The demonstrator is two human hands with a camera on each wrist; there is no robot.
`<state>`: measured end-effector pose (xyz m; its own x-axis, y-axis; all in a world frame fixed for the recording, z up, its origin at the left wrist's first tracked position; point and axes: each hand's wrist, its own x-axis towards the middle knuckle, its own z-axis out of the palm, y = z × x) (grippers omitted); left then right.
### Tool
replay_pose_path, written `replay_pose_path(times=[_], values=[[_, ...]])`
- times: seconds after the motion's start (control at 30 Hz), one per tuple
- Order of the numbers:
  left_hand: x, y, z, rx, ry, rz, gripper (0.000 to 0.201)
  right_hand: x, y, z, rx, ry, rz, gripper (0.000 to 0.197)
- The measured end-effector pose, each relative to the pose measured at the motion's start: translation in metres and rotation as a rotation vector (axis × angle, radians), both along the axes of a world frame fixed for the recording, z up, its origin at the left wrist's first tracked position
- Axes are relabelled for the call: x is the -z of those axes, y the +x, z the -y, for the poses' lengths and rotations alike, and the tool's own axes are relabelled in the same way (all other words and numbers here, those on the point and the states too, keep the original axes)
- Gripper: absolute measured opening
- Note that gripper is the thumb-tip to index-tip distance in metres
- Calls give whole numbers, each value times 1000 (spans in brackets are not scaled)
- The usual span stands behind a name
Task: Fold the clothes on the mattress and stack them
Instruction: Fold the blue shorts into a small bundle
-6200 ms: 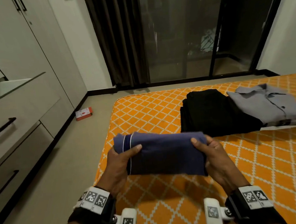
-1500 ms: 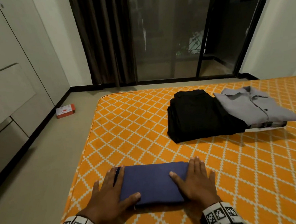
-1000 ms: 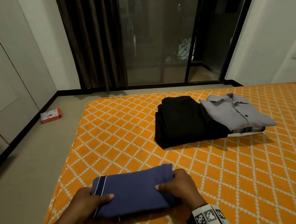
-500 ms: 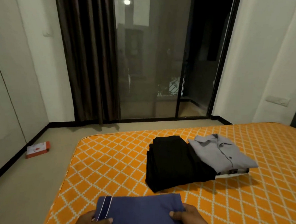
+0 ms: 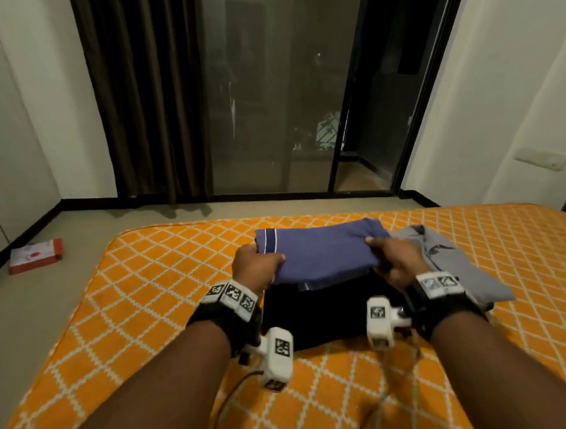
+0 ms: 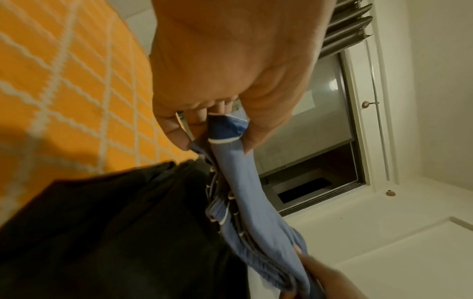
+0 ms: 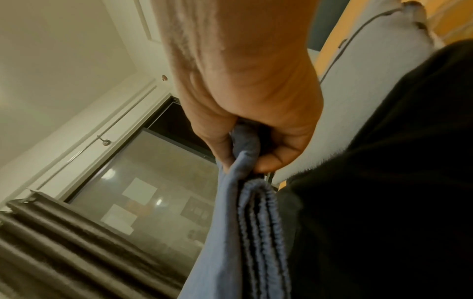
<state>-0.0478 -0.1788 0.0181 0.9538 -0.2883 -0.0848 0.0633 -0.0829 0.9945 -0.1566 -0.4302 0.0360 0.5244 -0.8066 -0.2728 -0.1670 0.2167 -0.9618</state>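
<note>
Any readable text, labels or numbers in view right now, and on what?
None can be read.
Red and white box on the floor: print too blurred to read.
Wrist bands and camera mounts: square black-and-white marker patterns only, no words or numbers.

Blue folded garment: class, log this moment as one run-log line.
stage: stacking | left hand: grips blue folded garment | right hand: grips it | garment: above black folded garment

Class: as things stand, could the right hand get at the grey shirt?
Probably not yet: the right hand grips the folded blue garment. The grey shirt lies uncovered right beside it, so reach itself looks easy.
</note>
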Motion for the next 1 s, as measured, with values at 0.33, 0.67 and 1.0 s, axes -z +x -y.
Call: replay_pose_path(times=[0.33, 0.67, 1.0], values=[[74, -14, 34, -1, 21, -6, 20, 68, -7, 58, 38, -343, -311, 31], [74, -16, 12, 83, 256, 166, 64, 50, -22, 21, -48, -767, -539, 45], [79, -78, -86, 312, 420, 101, 56, 86, -108, -91, -367, -1284, -685, 64]])
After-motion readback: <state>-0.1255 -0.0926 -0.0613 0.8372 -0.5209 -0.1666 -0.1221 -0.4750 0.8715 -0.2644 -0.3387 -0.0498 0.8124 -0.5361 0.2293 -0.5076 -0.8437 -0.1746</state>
